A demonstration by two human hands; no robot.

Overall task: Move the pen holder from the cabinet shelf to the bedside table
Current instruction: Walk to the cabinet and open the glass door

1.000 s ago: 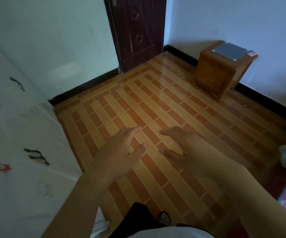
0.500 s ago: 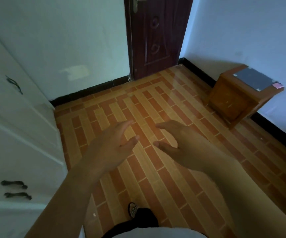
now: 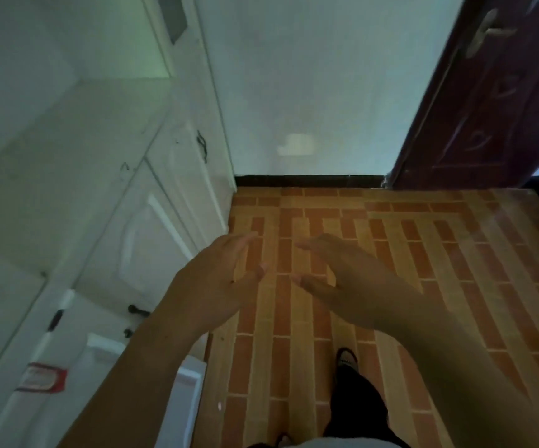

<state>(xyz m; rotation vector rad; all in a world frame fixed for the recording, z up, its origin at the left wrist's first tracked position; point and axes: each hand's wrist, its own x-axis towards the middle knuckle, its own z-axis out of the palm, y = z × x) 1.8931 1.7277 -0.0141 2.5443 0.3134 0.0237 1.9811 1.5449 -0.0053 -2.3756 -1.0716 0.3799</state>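
Note:
My left hand (image 3: 219,279) and my right hand (image 3: 342,276) are held out in front of me over the tiled floor, fingers apart, palms facing each other, nothing in either. A white cabinet (image 3: 109,202) with panelled doors and dark handles fills the left side, and its flat white shelf surface (image 3: 77,130) shows above the doors. No pen holder is visible on it. The bedside table is out of view.
A dark red door (image 3: 494,101) stands at the right of the pale back wall (image 3: 310,92). Orange brick-pattern floor tiles (image 3: 407,253) stretch ahead. My dark trouser leg and shoe (image 3: 347,357) are below. A red-and-white label (image 3: 43,378) sticks on the cabinet low left.
The view has swung left and up: the wooden bedside table has left the frame on the right, and the white cabinet now fills the left. Both hands stay apart and hold nothing.

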